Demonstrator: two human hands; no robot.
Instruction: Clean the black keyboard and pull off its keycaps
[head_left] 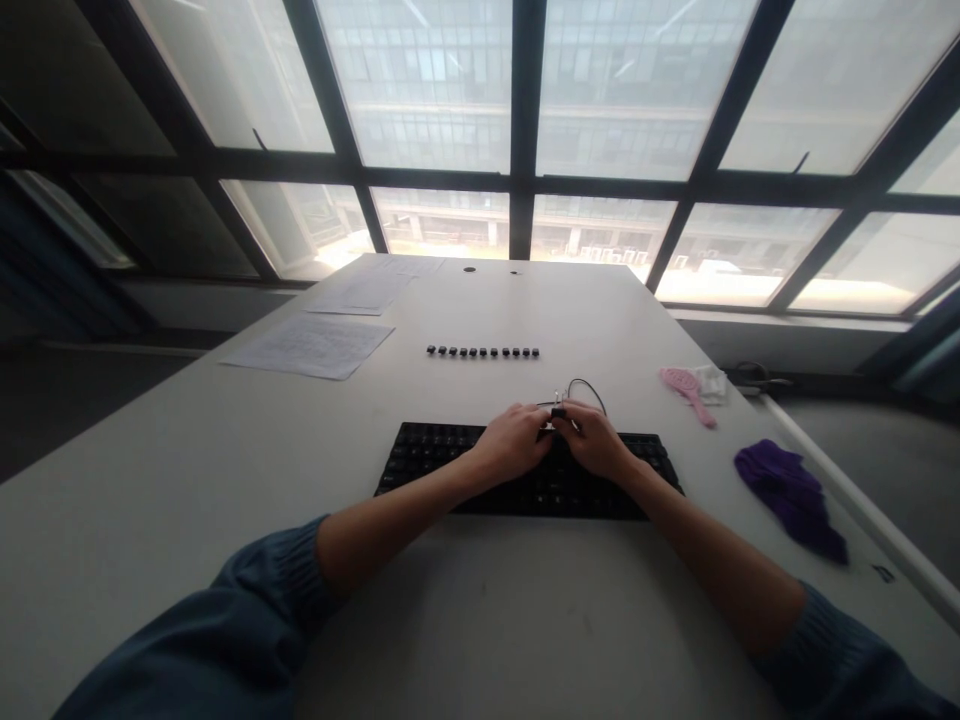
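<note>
Blue knit sleeves frame my view at the bottom, with bare forearms reaching out over the white table (480, 620). They meet above the far edge of a black keyboard (435, 460), which lies square in front of me.

My left hand (514, 440) and right hand (596, 440) are drawn together, fingertips closed from both sides on a small black piece (559, 412) held just above the keyboard's top row. It looks like a keycap caught in a puller, though it is too small to be sure. A thin dark wire loop (589, 385) arcs out behind it.

Beyond that, a row of keycaps (484, 352) sits in a neat line on the table, well apart from the keyboard. I judge the work partly done: those caps are off and one is in hand. I cannot tell from here which slots are bare.

To the right lie a purple cloth (787, 495) and, farther on, a pink brush (686, 388). Printed papers (311, 345) rest far left, below the windows.
</note>
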